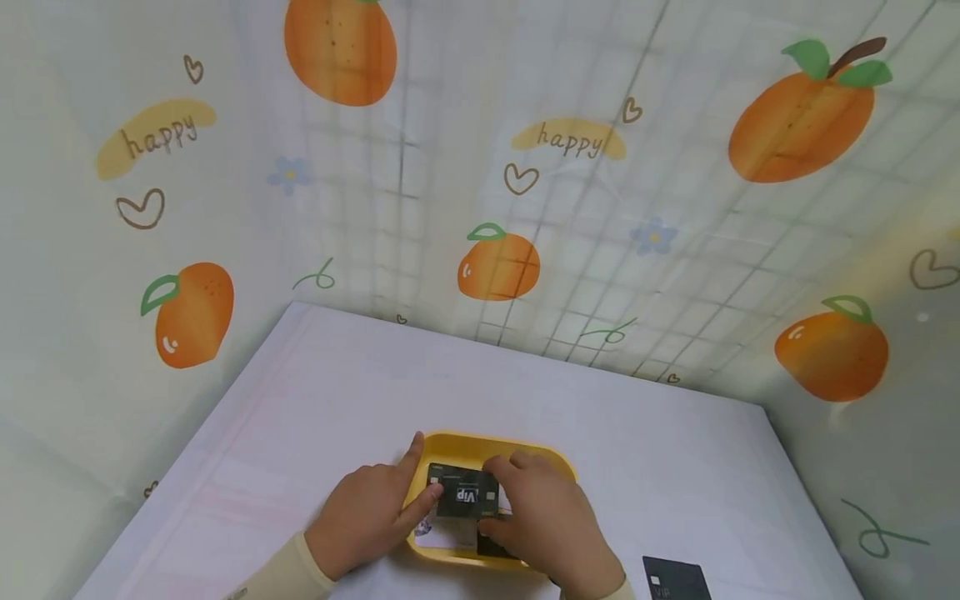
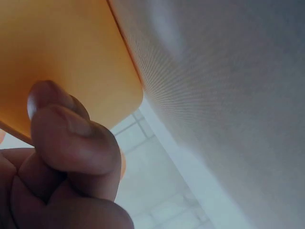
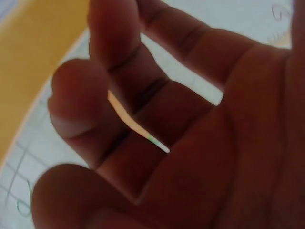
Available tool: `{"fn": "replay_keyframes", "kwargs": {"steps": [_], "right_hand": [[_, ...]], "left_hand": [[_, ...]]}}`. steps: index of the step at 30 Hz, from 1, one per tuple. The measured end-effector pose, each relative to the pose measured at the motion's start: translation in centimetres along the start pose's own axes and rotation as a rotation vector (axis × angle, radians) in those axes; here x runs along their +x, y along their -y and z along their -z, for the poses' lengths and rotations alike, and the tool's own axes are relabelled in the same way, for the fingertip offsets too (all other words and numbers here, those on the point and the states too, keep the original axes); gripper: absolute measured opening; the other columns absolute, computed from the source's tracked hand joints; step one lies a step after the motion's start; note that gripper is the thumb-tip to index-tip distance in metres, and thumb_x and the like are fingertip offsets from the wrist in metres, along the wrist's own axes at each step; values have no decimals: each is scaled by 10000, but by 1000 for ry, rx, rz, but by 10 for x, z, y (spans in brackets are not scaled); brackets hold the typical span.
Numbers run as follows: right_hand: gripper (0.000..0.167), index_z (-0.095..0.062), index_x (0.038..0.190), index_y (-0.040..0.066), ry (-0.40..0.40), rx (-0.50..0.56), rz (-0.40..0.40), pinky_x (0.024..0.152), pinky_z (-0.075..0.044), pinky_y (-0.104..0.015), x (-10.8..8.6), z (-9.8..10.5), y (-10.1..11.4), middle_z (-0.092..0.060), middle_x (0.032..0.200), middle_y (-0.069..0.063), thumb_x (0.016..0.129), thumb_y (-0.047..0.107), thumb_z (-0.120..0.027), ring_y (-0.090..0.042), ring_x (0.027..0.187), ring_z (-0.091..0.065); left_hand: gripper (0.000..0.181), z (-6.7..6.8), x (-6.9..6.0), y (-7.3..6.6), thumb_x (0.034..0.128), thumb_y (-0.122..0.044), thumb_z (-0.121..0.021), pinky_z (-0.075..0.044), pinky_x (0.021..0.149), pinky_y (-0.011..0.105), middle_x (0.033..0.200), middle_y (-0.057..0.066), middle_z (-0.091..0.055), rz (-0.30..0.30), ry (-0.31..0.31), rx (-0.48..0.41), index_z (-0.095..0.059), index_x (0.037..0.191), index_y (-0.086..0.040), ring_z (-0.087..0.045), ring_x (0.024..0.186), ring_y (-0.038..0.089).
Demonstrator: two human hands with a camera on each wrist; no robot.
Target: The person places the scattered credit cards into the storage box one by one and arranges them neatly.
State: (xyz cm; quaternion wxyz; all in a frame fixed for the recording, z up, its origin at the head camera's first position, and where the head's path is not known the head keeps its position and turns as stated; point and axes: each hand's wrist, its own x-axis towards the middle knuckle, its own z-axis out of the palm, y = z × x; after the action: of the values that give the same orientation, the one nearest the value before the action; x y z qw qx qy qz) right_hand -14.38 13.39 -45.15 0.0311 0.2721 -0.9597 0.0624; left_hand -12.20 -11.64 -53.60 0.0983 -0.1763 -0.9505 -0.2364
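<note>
In the head view a shallow yellow tray [image 1: 487, 439] stands on the white tabletop. A black card [image 1: 457, 504] marked "Vip" lies uppermost in it, its lettering upside down. Under that card show a pale card [image 1: 447, 533] and part of another dark card [image 1: 489, 546]. My left hand [image 1: 367, 508] grips the tray's left side, index finger along the rim and thumb tip by the black card's left edge. My right hand [image 1: 547, 517] holds the black card's right end between thumb and fingers, covering the tray's right part. The left wrist view shows curled fingers [image 2: 76, 138] against the tray.
Another black card [image 1: 675, 577] lies on the tabletop [image 1: 360, 375] to the right of the tray, cut off by the frame. Fabric walls [image 1: 450, 167] printed with oranges and "happy" surround the table on the far side and both sides.
</note>
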Motion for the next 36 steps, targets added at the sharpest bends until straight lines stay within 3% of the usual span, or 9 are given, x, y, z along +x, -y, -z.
{"fn": "replay_keyframes", "kwargs": {"steps": [5,10,16,23,36], "right_hand": [[607,-745,1159,194,8,-23,63,685,-547,-384,3,-10,16,-663,919,57,684,498,-970,-169,822,-627],[570,-737,1145,217,32,-52,59,677,-541,-405,6,-16,25,-649,891,62,712,528,-939,-188,829,-612],[534,-733,1134,224,44,-53,51,684,-534,-403,12,-19,27,-640,893,68,725,500,-939,-175,823,-586],[602,-749,1168,201,105,-48,32,745,-577,-423,17,-20,26,-671,917,42,709,531,-957,-164,810,-569],[627,-764,1189,209,75,-57,53,728,-575,-429,16,-20,27,-701,923,35,697,546,-958,-175,800,-598]], "left_hand": [[839,-1,0,-1,1068,-679,-379,-487,527,346,575,-94,-442,-4,-28,19,-436,1603,-35,-509,531,79],[822,-3,2,0,1069,-668,-395,-479,525,342,564,-92,-426,-17,-50,36,-448,1598,-41,-506,530,93],[833,-3,3,0,1069,-673,-388,-458,504,327,546,-106,-389,-14,-35,28,-442,1600,-35,-445,498,69],[835,-3,2,0,1065,-672,-407,-447,505,321,581,-96,-434,2,-17,18,-436,1603,-33,-444,514,64],[829,-3,2,0,1065,-669,-412,-459,515,330,572,-99,-426,0,-25,29,-444,1599,-36,-459,517,72]]}}
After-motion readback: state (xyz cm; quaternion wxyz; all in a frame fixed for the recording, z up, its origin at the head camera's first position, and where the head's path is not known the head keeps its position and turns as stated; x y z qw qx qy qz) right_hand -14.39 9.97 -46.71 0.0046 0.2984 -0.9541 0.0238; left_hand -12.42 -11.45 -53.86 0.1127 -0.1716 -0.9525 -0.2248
